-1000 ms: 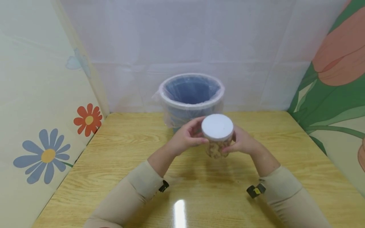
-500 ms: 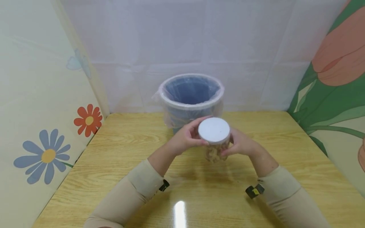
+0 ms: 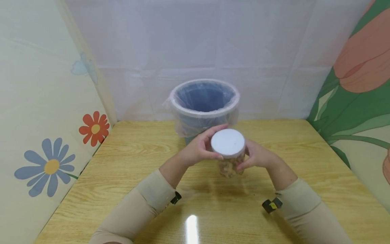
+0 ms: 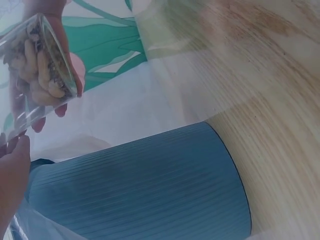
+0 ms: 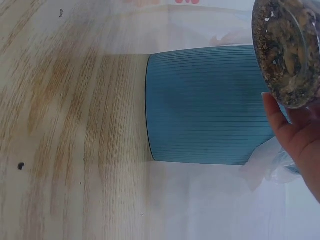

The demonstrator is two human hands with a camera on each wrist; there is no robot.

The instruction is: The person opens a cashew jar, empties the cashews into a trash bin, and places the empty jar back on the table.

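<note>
A wood-grained table (image 3: 122, 152) runs back to a pale far wall (image 3: 182, 40), with painted flowers left and right. On its far side stands a blue bin (image 3: 195, 122) in a translucent liner; nearer and slightly right, the left hand (image 3: 198, 149) and right hand (image 3: 259, 154) grip a raised, white-lidded clear jar (image 3: 228, 166) containing nut-like pieces.

Jar (image 4: 42, 70) only partly inside both wrist views, the rest beyond their edges
</note>
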